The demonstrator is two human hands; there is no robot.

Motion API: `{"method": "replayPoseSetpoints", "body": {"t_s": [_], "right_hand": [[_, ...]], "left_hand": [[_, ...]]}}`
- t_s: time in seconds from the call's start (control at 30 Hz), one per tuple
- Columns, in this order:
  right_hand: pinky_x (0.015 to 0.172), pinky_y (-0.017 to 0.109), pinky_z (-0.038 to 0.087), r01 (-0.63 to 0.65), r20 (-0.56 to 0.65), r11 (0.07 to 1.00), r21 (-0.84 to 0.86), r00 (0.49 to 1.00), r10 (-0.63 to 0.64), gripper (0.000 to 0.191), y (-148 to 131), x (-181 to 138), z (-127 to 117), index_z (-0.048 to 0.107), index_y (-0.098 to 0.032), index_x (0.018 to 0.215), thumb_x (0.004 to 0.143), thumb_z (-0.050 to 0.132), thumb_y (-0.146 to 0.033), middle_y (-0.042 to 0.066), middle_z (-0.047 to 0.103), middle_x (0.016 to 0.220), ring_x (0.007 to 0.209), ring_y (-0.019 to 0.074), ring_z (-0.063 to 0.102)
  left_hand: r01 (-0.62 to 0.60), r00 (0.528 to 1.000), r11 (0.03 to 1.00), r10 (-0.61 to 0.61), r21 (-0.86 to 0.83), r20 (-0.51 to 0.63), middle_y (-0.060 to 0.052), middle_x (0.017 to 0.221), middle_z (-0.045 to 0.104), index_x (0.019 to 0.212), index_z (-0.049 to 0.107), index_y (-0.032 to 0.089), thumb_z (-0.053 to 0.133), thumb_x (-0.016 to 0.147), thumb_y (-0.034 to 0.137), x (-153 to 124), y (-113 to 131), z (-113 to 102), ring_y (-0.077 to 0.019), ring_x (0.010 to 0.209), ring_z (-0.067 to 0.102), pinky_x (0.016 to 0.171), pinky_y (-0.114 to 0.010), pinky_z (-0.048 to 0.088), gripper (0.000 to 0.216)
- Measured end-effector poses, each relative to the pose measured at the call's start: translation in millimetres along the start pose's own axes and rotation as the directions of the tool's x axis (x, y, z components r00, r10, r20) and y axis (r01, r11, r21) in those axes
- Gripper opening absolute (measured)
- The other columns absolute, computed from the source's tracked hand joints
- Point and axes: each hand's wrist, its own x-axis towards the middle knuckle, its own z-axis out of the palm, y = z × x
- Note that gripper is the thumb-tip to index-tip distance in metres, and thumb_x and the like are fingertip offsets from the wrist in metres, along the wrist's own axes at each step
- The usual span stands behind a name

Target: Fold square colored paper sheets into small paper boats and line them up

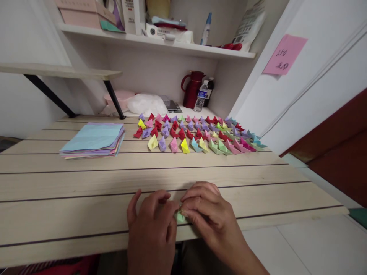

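Both of my hands meet near the front edge of a pale wooden table [57, 183]. My left hand [151, 225] and my right hand [209, 214] pinch a small light-green folded paper piece [180, 217] between their fingertips; most of it is hidden by the fingers. Farther back, several rows of small folded paper boats [197, 133] in red, purple, pink, yellow and green stand on the table. To their left lies a stack of coloured paper sheets [93, 140] with a light-blue sheet on top.
Behind the table, a lower shelf holds a dark red jug [192, 88], a water bottle [201, 96], a white bag [146, 104] and a pink bowl [120, 98]. An upper shelf [160, 42] carries boxes and bottles. A pink note [284, 54] sticks to the white wall at right.
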Motion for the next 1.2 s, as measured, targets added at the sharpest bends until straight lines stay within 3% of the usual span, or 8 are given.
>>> {"method": "replayPoseSetpoints", "body": {"t_s": [0.17, 0.3, 0.53, 0.67, 0.83, 0.97, 1.1, 1.2], "right_hand": [[0.089, 0.040, 0.042, -0.006, -0.001, 1.000, -0.001, 1.000, 0.006, 0.013, 0.0, 0.2, -0.2, 0.068, -0.023, 0.089, 0.091, 0.064, -0.010, 0.000, 0.071, 0.095, 0.093, 0.0198, 0.062], [0.089, 0.040, 0.044, -0.013, -0.004, 1.000, -0.013, 1.000, 0.013, 0.012, 0.5, 0.1, -0.4, 0.069, -0.024, 0.088, 0.091, 0.064, -0.012, 0.000, 0.072, 0.094, 0.094, 0.0208, 0.063], [0.087, 0.039, 0.043, -0.011, -0.002, 1.000, -0.003, 1.000, 0.011, 0.013, -0.2, 1.4, 0.2, 0.068, -0.023, 0.088, 0.091, 0.064, -0.011, 0.000, 0.072, 0.092, 0.092, 0.0199, 0.063], [0.087, 0.039, 0.042, -0.006, -0.002, 1.000, -0.004, 1.000, 0.006, 0.013, -0.2, 1.3, 0.7, 0.067, -0.023, 0.087, 0.092, 0.064, -0.011, 0.000, 0.071, 0.092, 0.092, 0.0195, 0.063], [0.087, 0.040, 0.044, -0.018, -0.019, 1.000, -0.007, 1.000, 0.018, 0.014, 0.8, 0.9, 1.2, 0.067, -0.024, 0.085, 0.092, 0.064, -0.012, 0.000, 0.072, 0.090, 0.090, 0.0202, 0.063], [0.088, 0.040, 0.045, -0.024, -0.019, 1.000, -0.001, 1.000, 0.024, 0.013, 0.9, 1.5, 0.6, 0.068, -0.024, 0.085, 0.093, 0.063, -0.015, 0.001, 0.072, 0.090, 0.090, 0.0207, 0.064], [0.086, 0.039, 0.046, -0.030, -0.016, 1.000, -0.004, 0.999, 0.030, 0.013, 0.3, 2.4, 0.1, 0.069, -0.024, 0.085, 0.093, 0.063, -0.016, 0.001, 0.072, 0.090, 0.091, 0.0204, 0.064], [0.087, 0.038, 0.045, -0.048, -0.004, 0.999, -0.010, 0.999, 0.048, 0.014, 0.1, 2.6, 0.5, 0.068, -0.024, 0.082, 0.092, 0.065, -0.015, 0.000, 0.072, 0.088, 0.090, 0.0198, 0.064]], "left_hand": [[-0.054, 0.998, 0.997, 0.055, -0.062, 0.004, -0.005, 0.115, 0.061, 0.112, 0.059, 0.028, 0.049, 0.082, 0.003, -1.0, 4.0, -5.0, -0.0169, 0.110, 0.059, 0.116, -0.045, 0.024, 0.041], [-0.062, 0.998, 0.986, 0.058, -0.157, -0.031, -0.006, 0.118, 0.055, 0.107, 0.060, 0.030, 0.042, 0.081, 0.000, -2.4, 6.9, -9.2, -0.0181, 0.117, 0.053, 0.115, -0.051, 0.026, 0.044], [-0.175, 0.979, 0.984, 0.172, 0.019, 0.108, -0.006, 0.122, 0.060, 0.105, 0.061, 0.030, 0.052, 0.084, 0.007, -7.6, -4.7, -5.4, -0.0171, 0.113, 0.059, 0.117, -0.049, 0.021, 0.032], [-0.106, 0.992, 0.991, 0.099, 0.088, 0.080, -0.007, 0.116, 0.065, 0.090, 0.059, 0.026, 0.055, 0.082, 0.008, -5.3, 0.0, 0.4, -0.0200, 0.110, 0.061, 0.115, -0.050, 0.025, 0.020], [0.005, 1.000, 0.998, -0.004, -0.064, 0.019, -0.005, 0.109, 0.067, 0.089, 0.059, 0.026, 0.057, 0.079, 0.013, -0.7, 12.9, -4.3, -0.0211, 0.107, 0.062, 0.114, -0.052, 0.028, 0.017], [-0.029, 0.999, 0.994, 0.026, -0.106, -0.031, -0.004, 0.104, 0.068, 0.091, 0.058, 0.027, 0.058, 0.080, 0.017, 0.4, 12.9, -9.2, -0.0207, 0.103, 0.063, 0.114, -0.052, 0.028, 0.014], [-0.112, 0.994, 0.994, 0.113, 0.015, -0.017, 0.000, 0.098, 0.071, 0.091, 0.057, 0.027, 0.063, 0.081, 0.014, 1.8, 5.4, -4.6, -0.0181, 0.098, 0.067, 0.113, -0.044, 0.027, 0.017], [-0.085, 0.995, 0.994, 0.087, 0.064, -0.039, 0.000, 0.096, 0.071, 0.091, 0.055, 0.026, 0.061, 0.083, 0.013, 3.4, 0.7, -0.9, -0.0180, 0.095, 0.068, 0.109, -0.043, 0.030, 0.016]]}}
